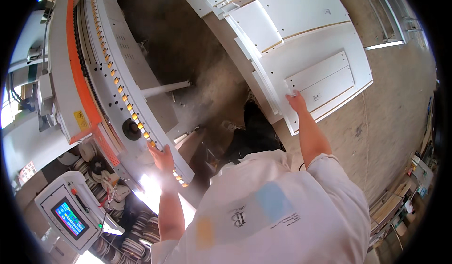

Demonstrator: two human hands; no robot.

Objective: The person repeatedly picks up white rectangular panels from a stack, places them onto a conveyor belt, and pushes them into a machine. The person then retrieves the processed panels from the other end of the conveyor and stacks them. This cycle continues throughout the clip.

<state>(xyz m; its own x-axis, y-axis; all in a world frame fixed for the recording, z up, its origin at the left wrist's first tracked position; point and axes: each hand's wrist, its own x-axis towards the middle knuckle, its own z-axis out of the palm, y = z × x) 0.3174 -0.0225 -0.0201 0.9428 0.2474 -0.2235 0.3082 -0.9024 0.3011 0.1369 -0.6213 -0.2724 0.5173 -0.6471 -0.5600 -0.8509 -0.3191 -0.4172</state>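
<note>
My left hand rests at the near end of the row of yellow rollers along the machine's rail. Its fingers are apart, and nothing shows in them. On the right, my right hand touches the near left end of a narrow white panel, fingertips spread on it. That panel lies with another narrow one on top of a broad white panel, part of a pile with brown edges and small drilled holes. The undersides of both hands are hidden.
A long machine with an orange strip runs along the left. Its control box with a lit screen stands at lower left, near stacked rolls of edge banding. A metal frame is at far right. Boards lie at lower right.
</note>
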